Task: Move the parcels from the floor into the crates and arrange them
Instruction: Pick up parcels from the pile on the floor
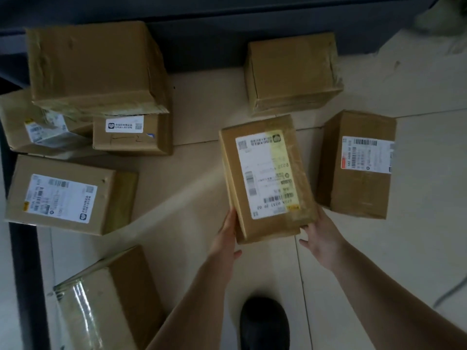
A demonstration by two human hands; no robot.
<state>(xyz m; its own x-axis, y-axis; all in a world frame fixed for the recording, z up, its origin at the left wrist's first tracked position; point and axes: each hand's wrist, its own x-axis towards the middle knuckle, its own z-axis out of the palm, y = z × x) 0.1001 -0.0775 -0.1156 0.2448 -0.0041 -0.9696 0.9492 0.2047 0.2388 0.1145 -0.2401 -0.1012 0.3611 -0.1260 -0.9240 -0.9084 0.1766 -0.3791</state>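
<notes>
A brown cardboard parcel (267, 178) with a white shipping label and a yellow tape strip is in the middle, held from both near corners. My left hand (227, 236) grips its near left edge and my right hand (321, 236) grips its near right corner. Whether the parcel rests on the tiled floor or is lifted off it cannot be told. Several other parcels lie around: a tall labelled parcel (358, 165) right beside it, a plain parcel (293, 72) behind it, and a labelled parcel (68, 195) at the left. No crate is in view.
A stack of parcels (96, 69) sits at the back left over two smaller boxes (131, 135). A taped parcel (106, 301) lies at the near left. My dark shoe (264, 324) is at the bottom middle. A dark wall or base (214, 34) runs along the back.
</notes>
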